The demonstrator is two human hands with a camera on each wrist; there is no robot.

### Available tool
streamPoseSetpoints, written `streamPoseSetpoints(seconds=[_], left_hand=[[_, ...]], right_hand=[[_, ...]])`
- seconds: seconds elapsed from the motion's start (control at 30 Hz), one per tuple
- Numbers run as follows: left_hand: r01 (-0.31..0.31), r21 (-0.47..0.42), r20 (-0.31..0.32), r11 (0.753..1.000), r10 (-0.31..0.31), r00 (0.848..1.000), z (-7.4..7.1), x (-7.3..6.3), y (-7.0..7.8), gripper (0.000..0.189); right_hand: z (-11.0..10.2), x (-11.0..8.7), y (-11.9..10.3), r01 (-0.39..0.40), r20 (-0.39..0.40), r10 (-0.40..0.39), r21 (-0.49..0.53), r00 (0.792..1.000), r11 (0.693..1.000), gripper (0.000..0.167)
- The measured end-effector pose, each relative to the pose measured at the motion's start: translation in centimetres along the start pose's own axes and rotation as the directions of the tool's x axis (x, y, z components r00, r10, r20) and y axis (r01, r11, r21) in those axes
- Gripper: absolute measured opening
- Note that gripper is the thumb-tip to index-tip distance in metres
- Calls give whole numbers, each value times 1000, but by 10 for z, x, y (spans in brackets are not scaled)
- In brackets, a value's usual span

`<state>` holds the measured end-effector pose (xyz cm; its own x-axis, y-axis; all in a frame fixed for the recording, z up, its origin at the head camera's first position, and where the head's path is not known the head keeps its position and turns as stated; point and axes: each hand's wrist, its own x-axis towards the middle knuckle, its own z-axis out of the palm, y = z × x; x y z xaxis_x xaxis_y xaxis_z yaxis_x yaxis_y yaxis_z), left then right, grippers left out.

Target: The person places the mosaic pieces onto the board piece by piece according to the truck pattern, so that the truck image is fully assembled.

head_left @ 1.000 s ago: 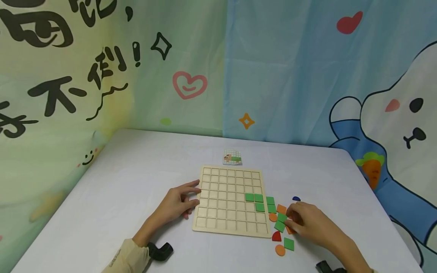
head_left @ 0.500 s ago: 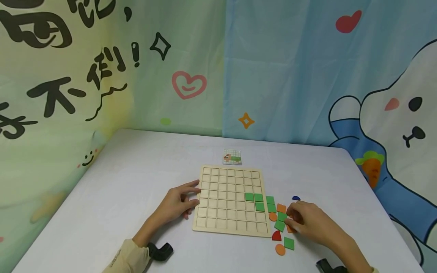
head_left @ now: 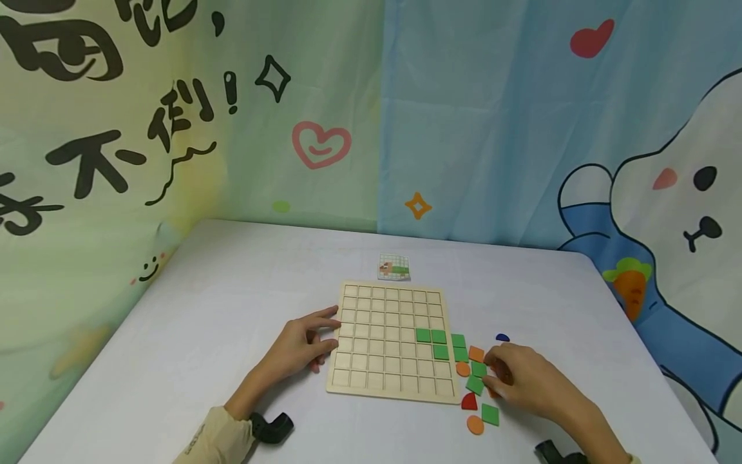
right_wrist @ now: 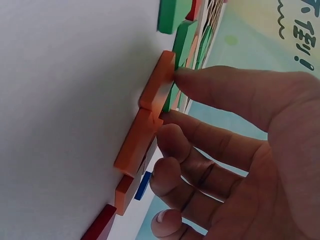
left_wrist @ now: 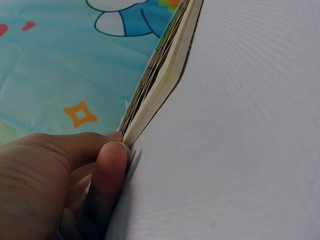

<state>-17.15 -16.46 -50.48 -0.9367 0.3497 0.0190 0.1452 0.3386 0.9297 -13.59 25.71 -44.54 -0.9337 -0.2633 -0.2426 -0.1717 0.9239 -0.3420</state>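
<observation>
In the head view a wooden grid board [head_left: 382,348] lies on the table, three green square tiles [head_left: 438,337] set in its right side. My left hand [head_left: 304,341] rests its fingertips against the board's left edge; in the left wrist view thumb and finger touch the board's rim [left_wrist: 165,80]. My right hand [head_left: 524,377] is over loose pieces right of the board, thumb and index apart beside a green tile [head_left: 478,369]. From the right wrist, orange pieces [right_wrist: 134,142] stand close by those fingertips, and the other fingers curve loosely. The hand partly hides the pieces underneath.
A small printed card [head_left: 394,267] lies beyond the board. Along the board's right side are more green tiles [head_left: 490,414], orange discs [head_left: 475,425], a red rounded piece [head_left: 469,401] and a blue piece [head_left: 502,337]. A printed curtain [head_left: 464,129] hangs behind the table.
My right hand shifts very slightly left over the loose pieces, covering more of an orange one. The left hand and the board stay in place.
</observation>
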Motion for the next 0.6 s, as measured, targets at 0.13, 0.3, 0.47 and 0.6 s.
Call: streamPoseSetpoints(seconds=[0.13, 0.3, 0.47, 0.6], left_hand=[[3, 11, 2, 1000, -3, 1000, 0, 0, -1, 41], [6, 11, 1, 1000, -6, 1000, 0, 1, -2, 41], [13, 12, -1, 1000, -13, 1000, 0, 0, -1, 41], [10, 5, 0, 1000, -10, 1000, -1, 0, -1, 41]], right_hand=[[1, 0, -1, -10, 9, 10, -6, 1000, 1000, 28], [1, 0, 1, 3, 5, -3, -1, 1000, 1000, 27], [2, 0, 0, -12, 8, 12, 7, 1000, 1000, 26], [2, 2, -4, -43, 9, 43, 1, 999, 999, 28]])
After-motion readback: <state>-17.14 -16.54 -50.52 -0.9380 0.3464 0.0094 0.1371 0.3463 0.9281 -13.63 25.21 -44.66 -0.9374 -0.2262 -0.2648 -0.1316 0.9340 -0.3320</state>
